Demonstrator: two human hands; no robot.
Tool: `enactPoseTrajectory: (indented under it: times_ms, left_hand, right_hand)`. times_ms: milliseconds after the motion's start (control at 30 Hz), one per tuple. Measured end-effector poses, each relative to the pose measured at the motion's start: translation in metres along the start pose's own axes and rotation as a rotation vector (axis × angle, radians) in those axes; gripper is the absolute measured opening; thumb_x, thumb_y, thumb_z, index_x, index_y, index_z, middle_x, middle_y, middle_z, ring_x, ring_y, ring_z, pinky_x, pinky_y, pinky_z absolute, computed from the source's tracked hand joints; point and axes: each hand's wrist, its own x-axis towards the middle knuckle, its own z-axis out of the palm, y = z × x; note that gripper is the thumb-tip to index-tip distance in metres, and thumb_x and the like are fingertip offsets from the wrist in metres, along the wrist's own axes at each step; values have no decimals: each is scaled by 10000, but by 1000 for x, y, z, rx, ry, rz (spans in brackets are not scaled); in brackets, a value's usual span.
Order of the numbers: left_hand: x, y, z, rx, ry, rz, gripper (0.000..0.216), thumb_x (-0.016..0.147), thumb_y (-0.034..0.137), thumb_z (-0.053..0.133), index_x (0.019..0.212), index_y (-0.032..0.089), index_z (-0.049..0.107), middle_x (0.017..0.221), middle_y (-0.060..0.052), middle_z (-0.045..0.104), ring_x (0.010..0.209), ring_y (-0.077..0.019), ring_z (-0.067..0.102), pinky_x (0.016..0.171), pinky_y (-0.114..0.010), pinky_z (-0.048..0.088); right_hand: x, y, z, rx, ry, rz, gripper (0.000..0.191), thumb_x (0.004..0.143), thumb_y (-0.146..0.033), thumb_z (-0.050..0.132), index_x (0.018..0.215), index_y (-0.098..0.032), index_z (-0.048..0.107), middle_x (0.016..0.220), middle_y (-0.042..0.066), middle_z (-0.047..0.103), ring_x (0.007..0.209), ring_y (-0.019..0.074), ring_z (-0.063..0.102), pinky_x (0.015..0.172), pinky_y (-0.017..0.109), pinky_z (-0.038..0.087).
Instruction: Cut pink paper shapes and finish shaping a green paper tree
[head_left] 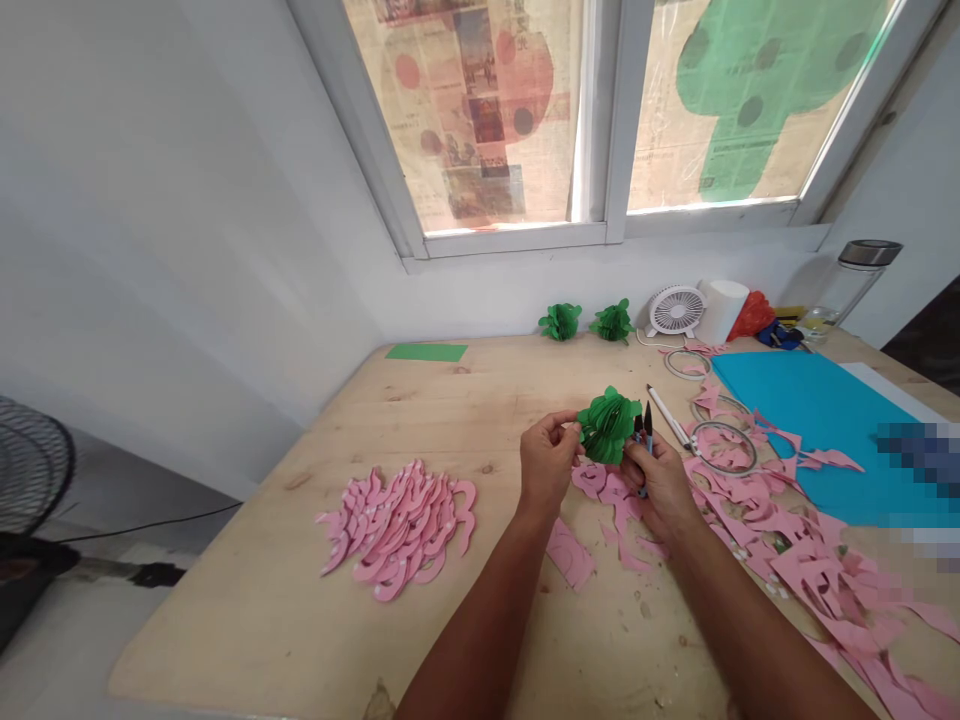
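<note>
Above the wooden table, a green layered paper figure with rounded lobes along its edge is fanned out between my hands. My left hand pinches its left side between thumb and fingers. My right hand is closed around a pair of scissors, dark blades pointing up, and its fingertips also touch the figure's lower right edge. Beneath the hands lie pink paper cut-outs. To the left is a heap of curved pink paper pieces with small white patches.
Two similar green paper figures stand by the wall, near a small white fan. A green paper strip lies back left. Rightward are a white pen, tape rolls, pink scraps, blue sheets and a glass bottle.
</note>
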Motion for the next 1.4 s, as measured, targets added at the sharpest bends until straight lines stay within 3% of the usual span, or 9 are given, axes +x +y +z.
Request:
enactPoseTrajectory:
  times_ms: [300,667,1067,1400]
  left_hand:
    - [6,3,-9,43,10,1,143,676,209,596,767,111,645,439,42,529,375,-65,464,381,-169,350]
    - [8,10,-21,95,-111,-34,120,653,214,612,728,125,643,427,46,527,362,-65,450,377,-177,334]
    - [8,16,-31,367,-116,178,131,720,241,549,744,151,641,514,28,559,475,-94,514,459,-200,366]
    - [6,26,-39,627,-216,233,151,757,237,490,724,170,621,541,22,548,514,-105,495,499,-215,342]
  right_hand:
    - [-1,0,-1,-50,-54,11,249,600,-275,759,684,-180,545,491,-95,395,363,13,271,345,147,225]
    - [0,2,-3,-28,-122,48,231,626,-257,747,715,-185,547,499,-101,352,368,18,223,354,175,150]
    - [-1,2,-3,-78,-157,57,219,623,-262,744,758,-182,592,507,-93,377,377,17,221,359,179,136]
    - [-1,4,-5,-130,-184,59,214,647,-274,721,794,-183,595,517,-89,379,385,27,231,365,184,141]
